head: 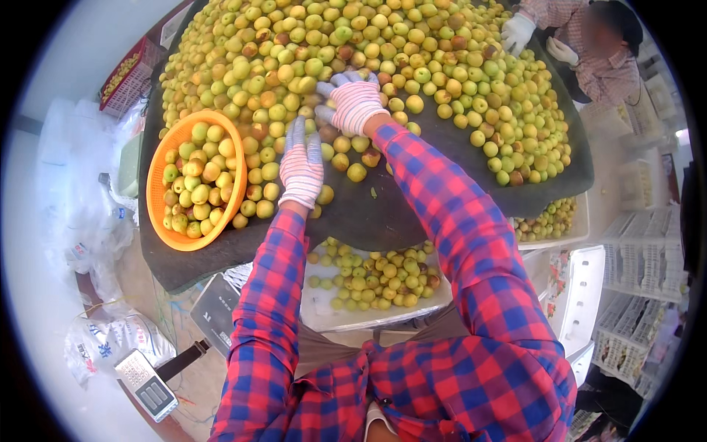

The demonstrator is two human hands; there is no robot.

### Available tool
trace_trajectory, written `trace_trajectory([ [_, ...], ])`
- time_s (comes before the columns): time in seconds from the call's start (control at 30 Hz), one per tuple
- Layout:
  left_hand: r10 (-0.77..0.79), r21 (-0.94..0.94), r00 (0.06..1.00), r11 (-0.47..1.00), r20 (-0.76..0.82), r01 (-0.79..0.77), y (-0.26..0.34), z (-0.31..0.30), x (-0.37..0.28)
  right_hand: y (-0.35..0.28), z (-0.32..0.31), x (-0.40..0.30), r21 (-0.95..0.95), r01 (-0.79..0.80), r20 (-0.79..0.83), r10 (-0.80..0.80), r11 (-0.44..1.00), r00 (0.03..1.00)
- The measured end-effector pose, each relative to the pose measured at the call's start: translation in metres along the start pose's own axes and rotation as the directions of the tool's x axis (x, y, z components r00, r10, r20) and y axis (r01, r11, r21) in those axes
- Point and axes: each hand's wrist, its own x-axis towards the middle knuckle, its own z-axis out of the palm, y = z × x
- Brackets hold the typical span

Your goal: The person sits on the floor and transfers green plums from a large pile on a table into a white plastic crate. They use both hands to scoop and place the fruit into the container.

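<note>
A large heap of yellow-green round fruits (237,66), some with brown blotches, covers much of a table draped in dark cloth (381,207). My left hand (302,166), in a striped knit glove, lies on the near edge of the heap with its fingers extended. Farther forward and to the right, my right hand (352,102) reaches into the fruits in a matching glove; its fingertips are blurred, and whether it grips a fruit cannot be told. An orange plastic basket (241,182) filled with the same fruits stands tilted left of my left hand.
Below the table's near edge is a white tray (326,315) of fruits. A digital scale display (146,387) stands lower left. A red crate (130,88) is at upper left. Across the heap at right, a person in white gloves (517,33) works. White crates (640,248) stack at right.
</note>
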Motion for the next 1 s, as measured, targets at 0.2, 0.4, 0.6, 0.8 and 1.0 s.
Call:
trace_trajectory([
  [0.2, -0.011, 0.067, 1.0, 0.998, 0.013, 0.011, 0.008, -0.004, 0.002, -0.009, -0.02, -0.066, 0.091, 0.19, 0.056, -0.196, 0.977, 0.979],
  [0.4, 0.128, 0.194, 0.992, 0.973, 0.018, -0.129, 0.004, -0.001, -0.002, 0.037, -0.037, -0.137, -0.003, 0.281, 0.133, -0.278, 0.96, 0.951],
  [0.6, 0.159, 0.164, 0.987, 0.974, -0.02, -0.154, 0.003, 0.004, -0.002, 0.101, -0.023, -0.129, -0.155, 0.024, -0.051, -0.032, 0.988, 0.998],
  [0.8, 0.108, 0.163, 0.994, 0.981, 0.021, -0.11, 0.006, 0.001, -0.002, 0.071, -0.001, -0.047, -0.093, -0.119, -0.056, 0.115, 0.988, 0.992],
  [1.0, 0.135, 0.227, 0.991, 0.965, 0.013, -0.135, -0.002, 0.01, 0.0, 0.02, 0.007, -0.049, -0.161, 0.034, 0.011, -0.033, 0.986, 0.999],
])
